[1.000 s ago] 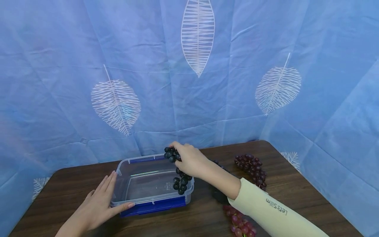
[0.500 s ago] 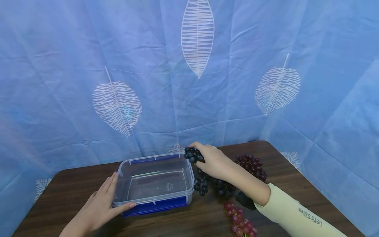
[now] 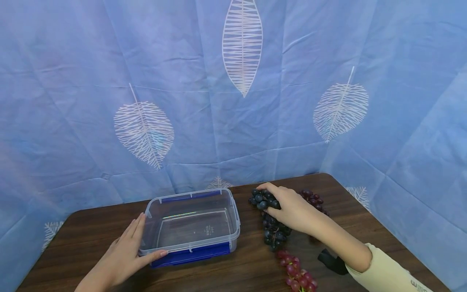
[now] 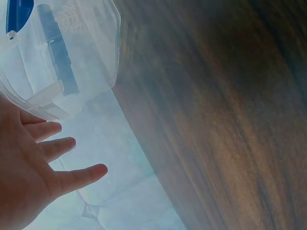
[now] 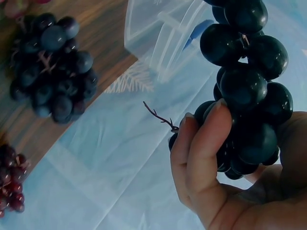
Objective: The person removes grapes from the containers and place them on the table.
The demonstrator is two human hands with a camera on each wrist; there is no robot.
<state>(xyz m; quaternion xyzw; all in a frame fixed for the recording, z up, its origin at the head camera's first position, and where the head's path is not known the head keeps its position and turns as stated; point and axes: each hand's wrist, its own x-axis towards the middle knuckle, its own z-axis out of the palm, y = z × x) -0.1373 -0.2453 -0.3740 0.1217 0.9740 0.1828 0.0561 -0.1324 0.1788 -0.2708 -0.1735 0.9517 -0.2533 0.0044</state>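
My right hand (image 3: 292, 207) grips a bunch of black grapes (image 5: 244, 91) over the table, to the right of a clear plastic container (image 3: 191, 246). In the right wrist view the fingers curl round the lower part of the bunch, and a bare stem pokes out beside them. In the head view the held grapes overlap another dark bunch (image 5: 53, 67) lying on the table. My left hand (image 3: 120, 253) rests against the container's left end, thumb along the front rim and fingers straight. The container has no lid on, and a blue latch (image 3: 197, 254) hangs at its front.
Red grapes (image 3: 295, 271) lie near the front of the wooden table (image 3: 251, 271). A dark red bunch (image 3: 313, 198) sits behind my right forearm. Beneath that wrist is a black device (image 3: 332, 261). A blue leaf-patterned cloth (image 3: 189, 121) hangs behind the table.
My right hand has moved right, carrying the black grapes from above the container's right side to over the bunches on the table. The left hand has stayed at the container.
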